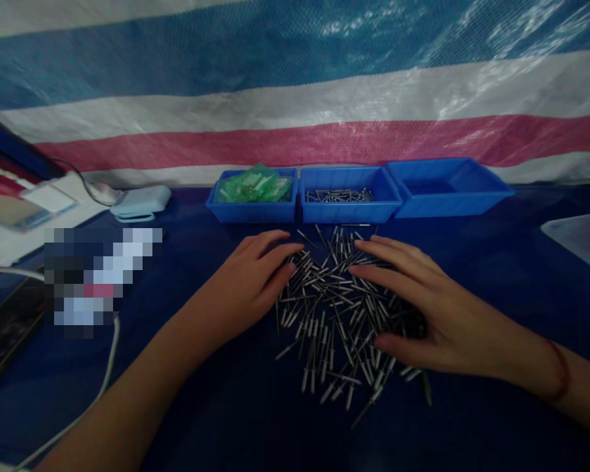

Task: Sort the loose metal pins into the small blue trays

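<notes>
A loose pile of metal rivets [324,328] is spread on the dark blue table [255,406]. At the pile's upper left edge, my left hand [248,282] has its fingers apart and bent toward the rivets. My right hand [423,301] spreads its fingers over the pile's right side, thumb lower down, and hides some rivets under the palm. Neither hand holds anything that I can see. Behind the pile, a blue bin [349,211] contains more rivets. To its left, another blue bin [255,212] holds green plastic packets [256,185].
A third blue bin [452,204] stands at the back right, before a striped sheet [295,144]. On the left are a light blue case [140,202], a phone [7,328], a white cable [109,360] and a blurred-out patch. Clear plastic [583,239] lies far right.
</notes>
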`<state>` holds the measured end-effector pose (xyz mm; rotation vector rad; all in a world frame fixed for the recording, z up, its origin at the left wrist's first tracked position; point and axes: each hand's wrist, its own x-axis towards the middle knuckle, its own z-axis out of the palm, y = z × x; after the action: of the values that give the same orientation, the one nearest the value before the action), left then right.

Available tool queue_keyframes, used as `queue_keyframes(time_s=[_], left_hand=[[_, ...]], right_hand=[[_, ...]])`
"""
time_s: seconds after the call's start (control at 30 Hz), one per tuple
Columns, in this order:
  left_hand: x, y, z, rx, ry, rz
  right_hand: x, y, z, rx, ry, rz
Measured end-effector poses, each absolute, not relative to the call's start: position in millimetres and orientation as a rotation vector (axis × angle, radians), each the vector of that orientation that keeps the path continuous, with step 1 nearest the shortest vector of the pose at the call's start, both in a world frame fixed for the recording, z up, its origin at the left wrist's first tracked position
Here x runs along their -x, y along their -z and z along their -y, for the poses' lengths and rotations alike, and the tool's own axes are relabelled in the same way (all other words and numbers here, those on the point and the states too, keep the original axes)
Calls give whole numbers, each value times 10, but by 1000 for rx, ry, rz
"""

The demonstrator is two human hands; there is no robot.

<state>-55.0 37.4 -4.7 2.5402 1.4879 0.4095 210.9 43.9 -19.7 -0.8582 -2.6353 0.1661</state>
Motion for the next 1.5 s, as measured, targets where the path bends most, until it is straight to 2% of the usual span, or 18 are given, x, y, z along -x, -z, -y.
queue_keyframes(time_s=[0.2, 0.67, 1.2, 1.5], left_hand=[[466, 128, -400, -2562, -350, -1351], [402, 154, -398, -2428, -340, -1375], [491, 78, -443, -2044, -534, -1403], [491, 19, -414, -2329, -442, -1432]], right_hand=[[-2097, 251, -421, 928, -170, 2755], [-2089, 252, -485, 937, -307, 2536], [-2148, 247, -472, 986, -394, 2155], [-2187, 152, -452, 1061, -514, 2115]])
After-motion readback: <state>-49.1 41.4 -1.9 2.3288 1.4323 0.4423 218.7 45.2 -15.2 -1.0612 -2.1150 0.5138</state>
